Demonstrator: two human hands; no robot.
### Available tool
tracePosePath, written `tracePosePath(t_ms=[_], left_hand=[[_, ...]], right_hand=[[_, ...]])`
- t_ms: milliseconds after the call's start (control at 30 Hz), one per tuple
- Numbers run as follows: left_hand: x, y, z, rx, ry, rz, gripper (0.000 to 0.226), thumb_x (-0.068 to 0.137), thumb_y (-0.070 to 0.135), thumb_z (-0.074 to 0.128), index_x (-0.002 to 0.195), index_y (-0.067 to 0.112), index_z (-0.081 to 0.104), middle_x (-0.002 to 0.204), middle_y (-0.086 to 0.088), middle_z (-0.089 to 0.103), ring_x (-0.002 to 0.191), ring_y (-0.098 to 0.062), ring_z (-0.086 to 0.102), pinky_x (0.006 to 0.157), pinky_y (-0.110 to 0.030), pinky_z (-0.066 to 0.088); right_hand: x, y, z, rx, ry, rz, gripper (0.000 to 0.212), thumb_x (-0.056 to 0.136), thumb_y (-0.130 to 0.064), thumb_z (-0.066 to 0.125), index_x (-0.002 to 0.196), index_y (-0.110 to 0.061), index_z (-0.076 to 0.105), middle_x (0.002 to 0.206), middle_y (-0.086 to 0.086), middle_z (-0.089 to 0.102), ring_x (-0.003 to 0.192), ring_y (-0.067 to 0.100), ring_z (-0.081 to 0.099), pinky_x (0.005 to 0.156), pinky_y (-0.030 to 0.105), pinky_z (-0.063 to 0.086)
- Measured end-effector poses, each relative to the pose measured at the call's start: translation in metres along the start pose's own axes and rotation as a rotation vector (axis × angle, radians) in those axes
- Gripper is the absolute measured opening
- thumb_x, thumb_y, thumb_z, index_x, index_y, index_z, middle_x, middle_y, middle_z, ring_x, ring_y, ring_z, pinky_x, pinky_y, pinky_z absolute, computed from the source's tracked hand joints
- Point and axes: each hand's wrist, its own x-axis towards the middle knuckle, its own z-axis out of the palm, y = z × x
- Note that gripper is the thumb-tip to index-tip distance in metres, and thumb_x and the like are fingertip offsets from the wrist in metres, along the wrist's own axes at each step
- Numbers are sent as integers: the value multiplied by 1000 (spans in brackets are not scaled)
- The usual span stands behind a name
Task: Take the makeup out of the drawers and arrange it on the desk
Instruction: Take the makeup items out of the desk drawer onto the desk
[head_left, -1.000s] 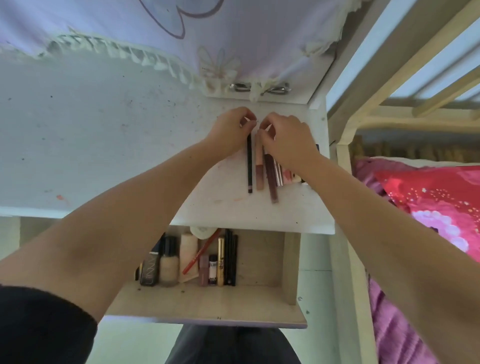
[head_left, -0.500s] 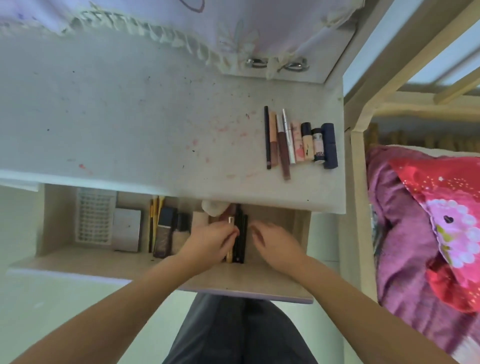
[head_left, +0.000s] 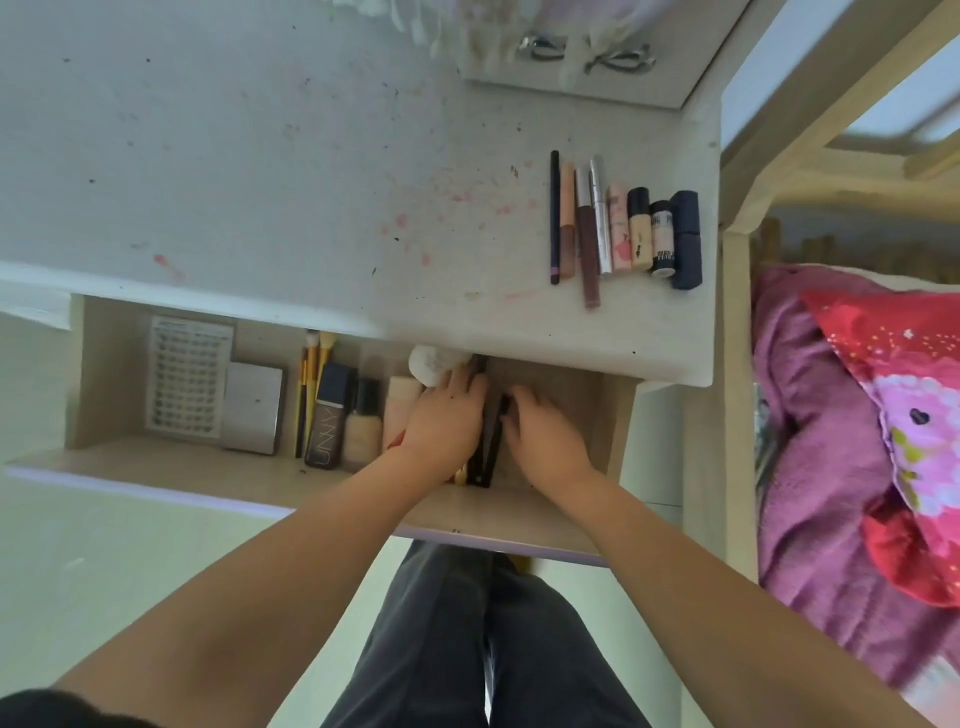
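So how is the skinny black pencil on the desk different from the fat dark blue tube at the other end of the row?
The black pencil is very thin; the dark blue tube is the thickest in the row. The pencil reaches farther back on the desk than the tube. The pencil lies at the row's left end, nearer the open desk, and the tube at the right end by the desk's edge. Both lie flat, pointing the same way.

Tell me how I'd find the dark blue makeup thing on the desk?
Look at the white desk, near its right edge beside the bed. A row of makeup lies there side by side. The dark blue tube is the last one on the right, next to a small speckled bottle; it is the thickest and the only navy one.
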Motion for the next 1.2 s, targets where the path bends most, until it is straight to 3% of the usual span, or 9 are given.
tracePosePath(t_ms=[133,233,300,400,533,767,1000,1133,1200], left_hand=[[-10,2,-7,-409,-47,-125,26,97,16,46,122,10,46,113,-13,60,97,-28,60,73,-35,47],[-26,5,-33,-543,-28,-57,24,96,21,50,119,16,51,111,-2,63,97,-17,60,82,-29,50],[-32,2,-62,-583,71,-2,27,94,24,53,120,18,54,108,5,61,93,-8,57,85,-27,50],[-18,-6,-120,-657,313,27,22,92,22,58,113,17,58,93,10,59,76,2,52,75,-14,44],[49,-13,-177,-742,461,-19,11,91,19,60,102,17,59,75,10,57,66,3,52,66,-6,41],[143,-19,-176,-649,336,-90,19,92,27,56,106,15,59,77,4,56,72,-14,54,70,-27,46],[161,-9,-161,-498,274,-132,26,95,34,50,115,18,55,84,6,57,77,-14,56,64,-27,42],[152,-6,-164,-551,260,-119,29,96,32,49,121,17,52,79,7,56,73,-15,56,64,-28,44],[134,-6,-168,-610,281,-95,27,96,28,48,119,16,53,74,8,54,69,-13,55,64,-27,46]], right_hand=[[-15,-2,-8,84,53,-26,22,97,-27,47,115,-15,49,100,6,65,84,21,63,70,34,54],[-30,-9,-28,170,61,-95,17,96,-26,50,111,-18,51,102,1,63,90,16,61,78,34,54],[-38,-15,-56,198,113,-156,17,95,-25,52,111,-19,53,102,-3,60,91,11,57,82,27,51],[-29,-31,-117,273,266,-253,17,93,-19,56,109,-16,57,95,-4,60,85,9,55,78,20,46],[34,-57,-190,326,424,-287,13,93,-16,54,104,-10,58,85,-3,58,77,14,55,74,27,48],[131,-54,-207,126,297,-211,18,93,-20,51,107,-12,60,95,7,65,86,23,59,80,40,50],[149,-37,-198,-60,318,-202,23,94,-24,50,110,-12,60,100,6,64,95,24,55,82,40,45],[137,-38,-199,-59,399,-215,23,94,-24,49,109,-11,61,96,5,62,94,23,53,80,36,44],[110,-46,-196,37,415,-270,20,95,-20,48,106,-10,62,91,0,59,86,15,51,76,24,42]])
